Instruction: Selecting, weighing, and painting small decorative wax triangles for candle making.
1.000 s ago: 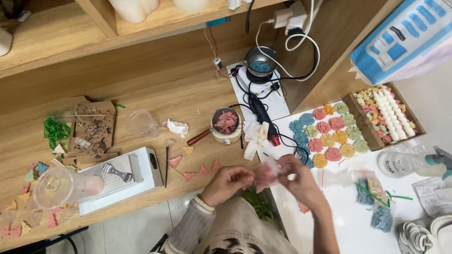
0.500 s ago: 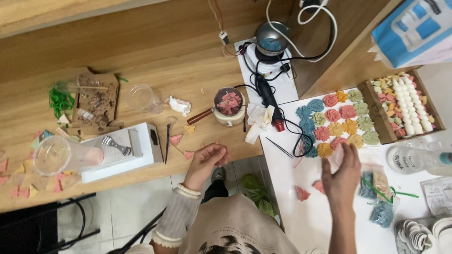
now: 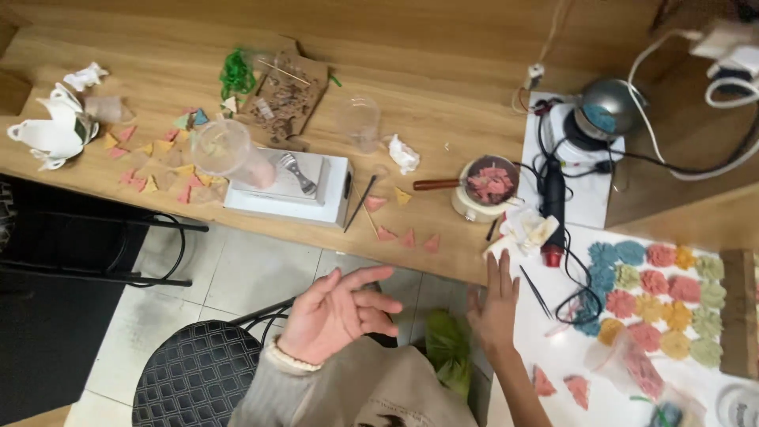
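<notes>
Two empty hands: the left hand (image 3: 336,312) has drawn back, fingers loosely open, while the right hand (image 3: 496,304) now rests flat at the counter (image 3: 443,237) edge, near pink wax triangles (image 3: 407,236).

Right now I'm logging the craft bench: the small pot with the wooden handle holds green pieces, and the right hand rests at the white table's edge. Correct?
Not quite. The head view shows the small pot holding pink pieces, not green. The right hand does rest at the white table's edge.
</notes>
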